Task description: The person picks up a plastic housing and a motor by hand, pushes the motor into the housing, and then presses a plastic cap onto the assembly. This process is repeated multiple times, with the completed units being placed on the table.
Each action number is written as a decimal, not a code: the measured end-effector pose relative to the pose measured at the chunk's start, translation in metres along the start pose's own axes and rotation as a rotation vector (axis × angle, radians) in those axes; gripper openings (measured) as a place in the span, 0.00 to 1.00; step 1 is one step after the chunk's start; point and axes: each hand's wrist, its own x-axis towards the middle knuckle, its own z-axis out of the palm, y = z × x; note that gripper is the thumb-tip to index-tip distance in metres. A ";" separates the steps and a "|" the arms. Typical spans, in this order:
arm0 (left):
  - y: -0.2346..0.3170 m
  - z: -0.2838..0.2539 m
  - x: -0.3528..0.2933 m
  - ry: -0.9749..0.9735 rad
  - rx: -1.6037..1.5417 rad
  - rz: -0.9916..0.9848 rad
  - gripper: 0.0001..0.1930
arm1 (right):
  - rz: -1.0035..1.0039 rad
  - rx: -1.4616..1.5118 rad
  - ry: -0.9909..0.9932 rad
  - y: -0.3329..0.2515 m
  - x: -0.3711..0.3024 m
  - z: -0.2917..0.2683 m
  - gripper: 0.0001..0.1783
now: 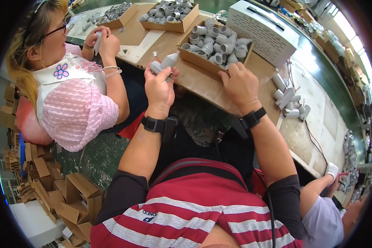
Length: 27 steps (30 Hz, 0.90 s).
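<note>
Person's two forearms, black strap (153, 125) on the left wrist, second black strap (254, 118) on the right.

Left hand (160, 91): palm up, off the bench's near edge; thumb and fingers clamped on a grey plastic fitting (168, 61), tubular with a tapered end, tip directed toward the elbow carton.

Right hand (243, 84): back uppermost, fingers curled, at the carton's near right corner; whether they grip anything, cannot tell.

Workbench (190, 78): brown sheet covering along the near edge.

Elbow carton (205, 63): shallow open cardboard, just inside the bench's near edge, heaped with grey pipe elbows (225, 47).

Loose grey fittings (286, 101): a cluster on the bench, right of the carton.

White perforated metal case (262, 35): just behind and right of the carton.

Co-worker (80, 99): seated left, at the near edge, both hands around a grey part (98, 41).

Second open carton (188, 25): toward the bench's far edge, likewise filled with grey fittings.
</note>
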 end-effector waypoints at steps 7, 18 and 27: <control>-0.036 -0.001 0.139 0.159 0.281 -0.027 0.17 | 0.040 -0.041 0.112 0.037 0.009 0.009 0.14; -0.059 0.023 0.170 0.282 1.527 0.482 0.28 | 0.322 -0.349 0.057 0.158 -0.025 -0.085 0.25; -0.139 0.100 -0.085 -0.741 0.676 0.297 0.26 | 0.446 -0.214 -0.138 0.168 -0.069 -0.088 0.35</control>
